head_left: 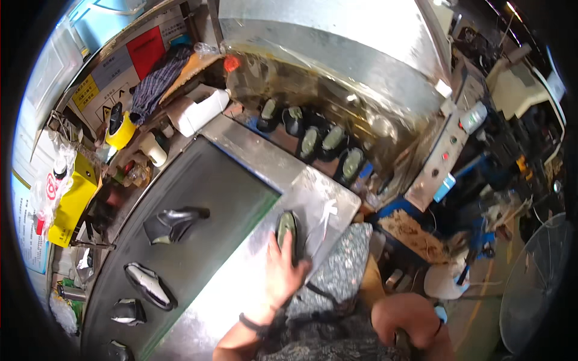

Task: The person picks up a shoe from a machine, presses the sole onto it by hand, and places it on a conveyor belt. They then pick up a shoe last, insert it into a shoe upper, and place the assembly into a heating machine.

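My left hand is on a dark shoe that lies sole up, its greenish sole showing, on the metal ledge. Two fingers reach along the sole and the thumb lies out toward the heel side. My right hand hangs low at the right beside my body, away from the shoe; its fingers are hidden or blurred. To the left, on the dark conveyor belt, rest a black shoe, a black shoe with a pale sole and further dark shoe pieces.
Beyond the ledge, several dark shoes with green soles sit under a large metal hood. A white box, yellow tape roll and yellow box line the left side. A control panel and round guard are at right.
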### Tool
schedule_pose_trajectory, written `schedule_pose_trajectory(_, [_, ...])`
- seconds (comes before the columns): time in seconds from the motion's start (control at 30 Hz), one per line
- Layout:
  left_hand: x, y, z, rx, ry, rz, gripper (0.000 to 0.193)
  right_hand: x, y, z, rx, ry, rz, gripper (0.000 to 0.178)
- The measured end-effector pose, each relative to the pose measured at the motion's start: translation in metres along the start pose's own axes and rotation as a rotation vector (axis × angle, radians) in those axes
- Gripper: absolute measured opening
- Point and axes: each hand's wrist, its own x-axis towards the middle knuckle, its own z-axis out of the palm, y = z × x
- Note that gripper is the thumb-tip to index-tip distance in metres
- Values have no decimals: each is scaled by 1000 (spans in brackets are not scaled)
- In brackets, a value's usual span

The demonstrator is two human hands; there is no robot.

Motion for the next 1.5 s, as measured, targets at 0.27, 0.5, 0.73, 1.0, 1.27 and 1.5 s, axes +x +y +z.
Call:
schedule_pose_trajectory(0.27, [-35, -57, -7, -1540, 6, -728, 35, -4, -71, 38, 433, -660, -865, 48])
schedule_pose_trajectory(0.5, [-37, 63, -52, -1937, -118, -670, 67, -30, -9, 30, -71, 128, -522, 60])
schedule_pose_trajectory(0.73, [-15, 159, -33, -776, -171, 404, 70, -97, 24, -10, 570, 875, -391, 100])
schedule_pose_trajectory(1.0, [-63, 69, 1, -913, -620, -194, 24, -280, -4, -230, -1138, 1471, 60, 79])
schedule_pose_trajectory(1.27, [-110, 52, 16, -1213, -642, -433, 16, -318, -7, -335, -1116, 1657, 359, 75])
schedule_pose_trajectory(1.5, [-110, 55, 37, -1017, -673, -352, 21, -298, -12, -325, -1434, 1460, 721, 74])
